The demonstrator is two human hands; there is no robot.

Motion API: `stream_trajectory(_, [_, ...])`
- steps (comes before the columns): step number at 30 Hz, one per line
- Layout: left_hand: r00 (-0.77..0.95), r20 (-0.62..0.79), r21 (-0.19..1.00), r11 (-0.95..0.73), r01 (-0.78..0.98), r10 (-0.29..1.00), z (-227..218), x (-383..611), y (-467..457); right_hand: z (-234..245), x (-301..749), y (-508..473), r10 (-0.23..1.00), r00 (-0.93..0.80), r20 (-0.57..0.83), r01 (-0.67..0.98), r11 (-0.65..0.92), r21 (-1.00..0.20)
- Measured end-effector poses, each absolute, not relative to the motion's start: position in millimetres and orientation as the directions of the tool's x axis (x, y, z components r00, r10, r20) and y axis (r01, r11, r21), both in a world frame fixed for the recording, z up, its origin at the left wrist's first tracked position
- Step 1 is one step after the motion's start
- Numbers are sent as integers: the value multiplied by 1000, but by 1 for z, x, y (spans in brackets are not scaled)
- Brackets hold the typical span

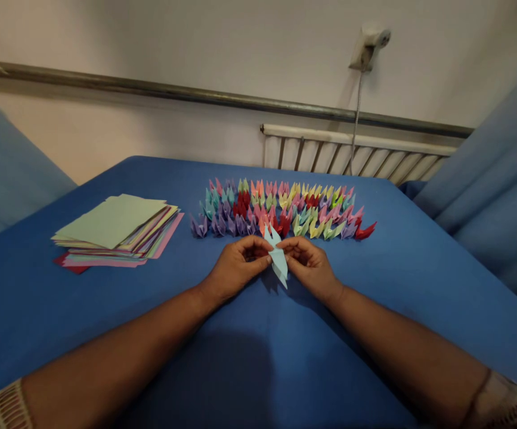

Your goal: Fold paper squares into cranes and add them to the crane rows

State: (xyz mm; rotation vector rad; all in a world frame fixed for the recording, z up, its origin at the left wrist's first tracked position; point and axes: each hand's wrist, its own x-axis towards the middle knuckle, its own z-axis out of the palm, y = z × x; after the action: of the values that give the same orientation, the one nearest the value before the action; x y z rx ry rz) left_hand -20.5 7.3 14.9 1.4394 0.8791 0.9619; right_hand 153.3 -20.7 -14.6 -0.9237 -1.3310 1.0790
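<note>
So there's this light-blue folded paper piece (279, 262) held up over the blue bench (222, 310), roughly midway between the left and right edges; the left hand (234, 271) has it pinched by one side, thumb and fingers closed on the paper; the right hand (314, 271) does pretty much the same on the opposite side; two narrow points stick out towards the far edge and a wider pointed end aims back at the person. Its shadow falls on the bench underneath, so it looks lifted clear.

Handling-wise, it's gotta be nearly weightless; thin paper, kinda stiff along the creases but floppy on single flaps, and probably not very slippery; squeeze too hard and it'd likely crumple, tug too hard and it could tear; best hold is a light fingertip pinch on the layered folds near the middle, definitely not those skinny tips.

Just beyond the hands, rows of multicoloured folded paper pieces (269, 215) stand towards the far edge; a messy stack of paper sheets (113, 223) sits over by the left edge, pale green on top.
</note>
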Motion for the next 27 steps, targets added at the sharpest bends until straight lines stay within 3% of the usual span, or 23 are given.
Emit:
stream_trajectory(14, [296,40,997,-57,48,954,15,-16,3,-12,146,-20,973,58,223,-122,229,-966])
stream_trajectory(19, [278,-9,999,22,-42,960,17,-15,3,-14,145,-20,988,-2,153,-148,151,-977])
stream_trajectory(27, [326,-34,998,46,-31,945,15,-15,2,-11,146,-23,990,-24,136,-80,133,-988])
